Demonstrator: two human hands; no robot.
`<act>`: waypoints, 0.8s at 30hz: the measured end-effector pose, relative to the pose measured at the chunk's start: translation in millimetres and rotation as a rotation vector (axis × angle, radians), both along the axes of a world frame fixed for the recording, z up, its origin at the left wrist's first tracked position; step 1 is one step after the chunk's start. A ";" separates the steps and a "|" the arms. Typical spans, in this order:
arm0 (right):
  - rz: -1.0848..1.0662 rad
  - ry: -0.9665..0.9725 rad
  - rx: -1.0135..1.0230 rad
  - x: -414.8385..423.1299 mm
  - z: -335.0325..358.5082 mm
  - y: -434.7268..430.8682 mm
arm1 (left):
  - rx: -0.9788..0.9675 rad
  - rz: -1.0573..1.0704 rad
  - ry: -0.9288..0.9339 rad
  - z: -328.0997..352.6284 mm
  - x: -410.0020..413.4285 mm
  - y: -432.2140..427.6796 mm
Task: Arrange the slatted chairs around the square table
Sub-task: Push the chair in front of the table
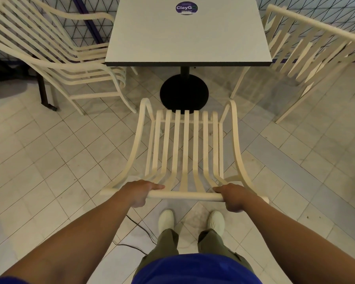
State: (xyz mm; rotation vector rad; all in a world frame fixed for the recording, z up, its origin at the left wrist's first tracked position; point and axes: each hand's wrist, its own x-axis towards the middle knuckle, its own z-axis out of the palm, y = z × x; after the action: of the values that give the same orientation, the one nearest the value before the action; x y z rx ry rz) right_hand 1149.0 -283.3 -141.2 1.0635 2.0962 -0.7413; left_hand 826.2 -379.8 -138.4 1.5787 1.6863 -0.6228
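**A:** Where does the near chair (186, 152) stand?

**B:** On the tiled floor (59, 150), right in front of the person, its slatted seat turned toward the desk (189, 37); seen from above, the front of the seat overlaps the black round base (183, 93) of the desk's post; the seat stops short of the desk's near edge.

**A:** And the hands?

**B:** Both are on the top rail (184, 195) of the chair's back; the left hand (138, 192) grips it left of the middle, fingers (156, 186) clenched over the rail with the forefinger lying along it; the right hand (235, 196) grips it toward the right end, fingers (218, 189) curled round it the same way; a bare stretch of rail runs between them.

**A:** The other chairs?

**B:** The left chair (55, 58) sits at the desk's left side, turned at an angle, its seat slats reaching the desk's near left corner; the right chair (307, 52) sits at the desk's right side, back outward, somewhat smeared in the picture.

**A:** Anything on the desk?

**B:** A round purple sticker (186, 8) near its far edge.

**A:** And below?

**B:** Two pale shoes (166, 219) behind the chair's back; a thin dark cable (135, 224) trails over the floor beside the left one.
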 end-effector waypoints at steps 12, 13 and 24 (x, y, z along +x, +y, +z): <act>-0.003 0.035 -0.063 -2.0 8.4 4.5 | 0.013 0.012 -0.059 17.1 1.5 0.0; -0.006 0.035 -0.064 -3.8 12.0 4.0 | 0.012 0.020 -0.071 19.7 2.6 0.5; -0.130 0.032 0.023 -9.5 51.8 -0.7 | -0.010 -0.010 -0.240 37.9 35.7 15.2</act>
State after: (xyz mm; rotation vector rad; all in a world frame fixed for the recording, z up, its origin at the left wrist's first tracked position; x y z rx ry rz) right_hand 1139.5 -284.0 -89.4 1.2173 2.0825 -0.8032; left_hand 861.9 -364.5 -100.5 1.5869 1.4962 -0.4270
